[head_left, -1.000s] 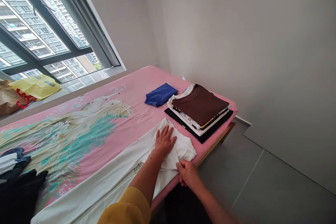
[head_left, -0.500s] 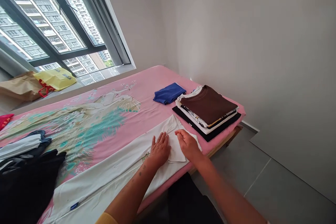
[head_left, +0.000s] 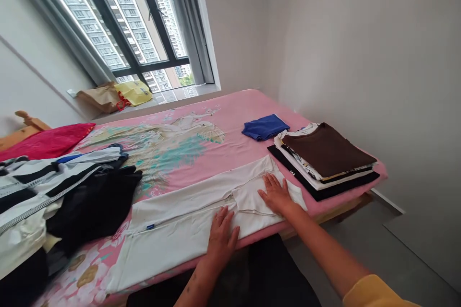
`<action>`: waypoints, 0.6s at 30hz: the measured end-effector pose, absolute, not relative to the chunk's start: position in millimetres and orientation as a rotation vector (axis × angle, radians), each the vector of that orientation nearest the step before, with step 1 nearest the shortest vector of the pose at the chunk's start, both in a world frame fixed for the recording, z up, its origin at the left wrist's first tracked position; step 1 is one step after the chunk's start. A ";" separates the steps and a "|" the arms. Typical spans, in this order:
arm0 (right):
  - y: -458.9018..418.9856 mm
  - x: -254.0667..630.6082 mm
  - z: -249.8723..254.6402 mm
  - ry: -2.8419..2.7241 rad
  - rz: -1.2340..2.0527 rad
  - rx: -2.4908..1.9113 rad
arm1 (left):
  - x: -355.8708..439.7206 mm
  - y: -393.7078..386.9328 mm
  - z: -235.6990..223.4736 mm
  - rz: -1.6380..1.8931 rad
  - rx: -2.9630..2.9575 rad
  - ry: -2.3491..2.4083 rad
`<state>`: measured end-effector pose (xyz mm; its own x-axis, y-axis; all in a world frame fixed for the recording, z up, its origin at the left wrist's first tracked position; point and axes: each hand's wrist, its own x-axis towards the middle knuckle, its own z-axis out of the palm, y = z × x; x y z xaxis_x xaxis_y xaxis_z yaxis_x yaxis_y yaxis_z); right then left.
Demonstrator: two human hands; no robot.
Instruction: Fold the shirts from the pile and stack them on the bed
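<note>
A white shirt lies in a long strip along the bed's front edge, its sides folded inward and a small blue label near its left end. My left hand rests flat near its front edge, fingers apart. Flat on the folded-over part at the right end is my right hand, thumb spread from the fingers. Neither hand grips the cloth.
Beyond my right hand stands a stack of folded shirts, brown on top. A folded blue garment lies behind it. At left is a loose clothes heap on the pink bed sheet. Bags sit by the window.
The view has swung left, showing more of the clothes heap and a red pillow. My left hand has moved back towards the front edge; my right hand has flattened onto the shirt's folded part.
</note>
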<state>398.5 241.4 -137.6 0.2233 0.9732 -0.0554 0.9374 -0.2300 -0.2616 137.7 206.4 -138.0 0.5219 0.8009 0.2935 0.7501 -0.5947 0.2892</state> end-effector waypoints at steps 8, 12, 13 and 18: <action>242.3 344.5 -152.9 -2.035 0.086 -2.087 | 47.7 172.9 -108.5 0.414 2.552 1.579; 237.9 328.3 -176.8 -2.105 0.046 -2.136 | -12.2 190.6 -106.7 0.148 2.483 1.737; 237.0 327.8 -179.7 -2.112 0.032 -2.140 | -27.6 196.4 -108.9 0.079 2.423 1.799; 235.4 333.6 -182.2 -2.140 0.012 -2.142 | -97.8 219.4 -125.5 0.018 2.044 2.260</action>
